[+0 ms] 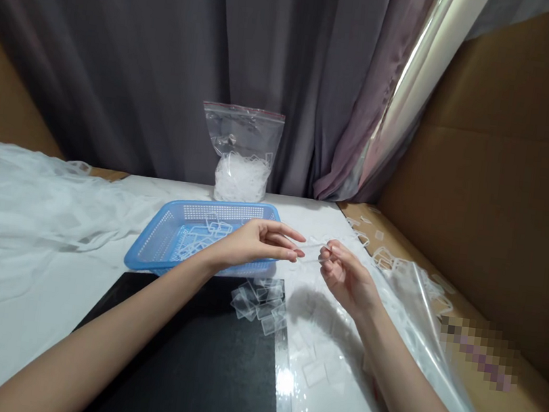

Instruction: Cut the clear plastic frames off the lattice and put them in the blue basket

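Observation:
My left hand (263, 241) is over the right part of a blue basket (151, 245), its fingers stretched toward the right and touching or close to the left end of a clear frame-like piece (313, 245). The fingertips of my right hand (346, 274) are closed on the other end of that piece. White rectangular frames (196, 240) lie in the basket. Below my hands, a pile of small clear rectangular pieces (263, 302) rests on the upper right corner of a black mat (178, 354).
A zip bag of white frames (241, 177) stands behind the basket. White sheer cloth (30, 211) covers the left side. At the right lie clear plastic film (424, 322) and loose white frames (385, 258), beside a cardboard wall (499, 192). Grey curtains (172, 55) hang behind.

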A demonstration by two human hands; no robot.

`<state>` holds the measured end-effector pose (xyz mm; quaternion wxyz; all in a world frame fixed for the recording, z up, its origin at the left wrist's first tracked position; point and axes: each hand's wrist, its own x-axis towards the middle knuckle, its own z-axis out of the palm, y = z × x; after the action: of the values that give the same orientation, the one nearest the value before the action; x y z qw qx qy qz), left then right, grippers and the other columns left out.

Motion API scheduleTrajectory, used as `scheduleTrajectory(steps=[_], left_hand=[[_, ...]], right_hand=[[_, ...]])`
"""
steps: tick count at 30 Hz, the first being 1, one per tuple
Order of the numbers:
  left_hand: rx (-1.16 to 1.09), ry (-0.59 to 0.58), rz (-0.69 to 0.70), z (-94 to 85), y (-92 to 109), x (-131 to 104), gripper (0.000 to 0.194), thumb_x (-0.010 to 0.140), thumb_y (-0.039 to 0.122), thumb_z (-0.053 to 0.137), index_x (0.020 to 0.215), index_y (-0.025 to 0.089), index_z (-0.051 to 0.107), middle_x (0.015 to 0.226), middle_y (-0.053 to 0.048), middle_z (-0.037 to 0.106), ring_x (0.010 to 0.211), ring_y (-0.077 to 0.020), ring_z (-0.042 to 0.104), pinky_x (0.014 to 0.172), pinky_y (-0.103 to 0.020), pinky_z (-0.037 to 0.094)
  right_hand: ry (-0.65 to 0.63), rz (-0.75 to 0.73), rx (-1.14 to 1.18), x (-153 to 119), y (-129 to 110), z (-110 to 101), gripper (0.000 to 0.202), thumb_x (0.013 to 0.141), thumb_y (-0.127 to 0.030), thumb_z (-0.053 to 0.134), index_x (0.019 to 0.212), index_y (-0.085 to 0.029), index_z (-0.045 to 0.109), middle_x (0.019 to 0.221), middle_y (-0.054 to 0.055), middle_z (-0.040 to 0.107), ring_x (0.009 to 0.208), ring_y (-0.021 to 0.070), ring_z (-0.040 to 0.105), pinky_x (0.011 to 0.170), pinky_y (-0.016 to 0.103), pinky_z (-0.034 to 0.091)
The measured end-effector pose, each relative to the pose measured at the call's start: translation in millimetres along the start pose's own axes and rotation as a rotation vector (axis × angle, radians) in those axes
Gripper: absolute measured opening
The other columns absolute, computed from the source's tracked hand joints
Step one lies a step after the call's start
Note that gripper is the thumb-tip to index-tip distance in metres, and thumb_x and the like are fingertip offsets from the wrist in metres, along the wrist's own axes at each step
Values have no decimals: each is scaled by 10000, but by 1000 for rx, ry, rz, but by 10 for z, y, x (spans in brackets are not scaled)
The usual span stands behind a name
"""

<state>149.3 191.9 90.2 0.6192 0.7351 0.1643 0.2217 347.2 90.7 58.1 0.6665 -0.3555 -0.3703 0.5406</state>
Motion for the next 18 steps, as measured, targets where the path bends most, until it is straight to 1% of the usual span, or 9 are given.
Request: scheduleTrajectory(steps=[4,6,8,9,10,12,14,15,18], left_hand=[[42,-8,18,-1,-17,5,402,766,272,782,1138,169,669,957,-79,764,924,-191,725,867,-331,559],[76,13,49,12,-38,14,488,763,280,775,1215,173,625,1102,-102,732,944,-191,716,850,-329,561],[128,58,91,49,-51,17,535,777,288,758,1271,185,578,1270,-117,653,972,-178,697,840,-317,555],[162,77,112,77,-50,13,520,794,292,744,1273,190,571,1312,-115,624,978,-169,687,837,-308,548],[203,82,129,112,-43,6,471,815,293,727,1251,191,582,1305,-106,624,970,-159,680,832,-299,541],[292,31,152,199,-18,-21,327,855,272,690,1167,189,632,1171,-72,686,919,-144,675,809,-282,528],[383,-79,169,296,2,-54,203,872,229,669,1072,194,681,1019,-36,726,861,-139,674,768,-263,514],[427,-133,178,343,3,-70,168,879,211,659,1042,197,696,982,-28,731,857,-141,673,762,-261,506],[552,-243,211,478,-54,-99,159,894,179,643,1035,205,713,1053,-36,721,964,-166,659,862,-291,474]], right_hand=[[24,-62,-100,4,-10,-7,317,654,-409,827,784,-215,613,700,-16,601,527,94,534,485,211,488],[54,-97,-156,15,-15,-25,324,658,-425,823,785,-214,612,708,-17,604,525,92,531,485,218,478],[99,-141,-226,30,-18,-53,313,666,-411,824,793,-209,621,736,-13,622,536,93,540,490,224,470],[128,-166,-265,39,-18,-69,304,672,-397,826,800,-206,627,753,-12,629,547,94,547,495,226,466],[158,-191,-304,47,-18,-85,296,677,-383,828,809,-204,633,771,-12,634,558,96,556,500,229,464],[210,-230,-373,62,-14,-115,294,681,-373,827,822,-201,636,800,-13,635,570,97,567,507,233,464],[236,-243,-427,76,-5,-141,302,684,-386,817,833,-195,636,816,-11,634,566,97,570,505,236,463],[244,-242,-450,84,3,-155,309,684,-394,811,838,-192,636,819,-7,635,562,98,571,500,237,463],[279,-242,-517,111,40,-208,342,675,-418,796,866,-187,630,852,14,649,562,109,579,480,237,459]])
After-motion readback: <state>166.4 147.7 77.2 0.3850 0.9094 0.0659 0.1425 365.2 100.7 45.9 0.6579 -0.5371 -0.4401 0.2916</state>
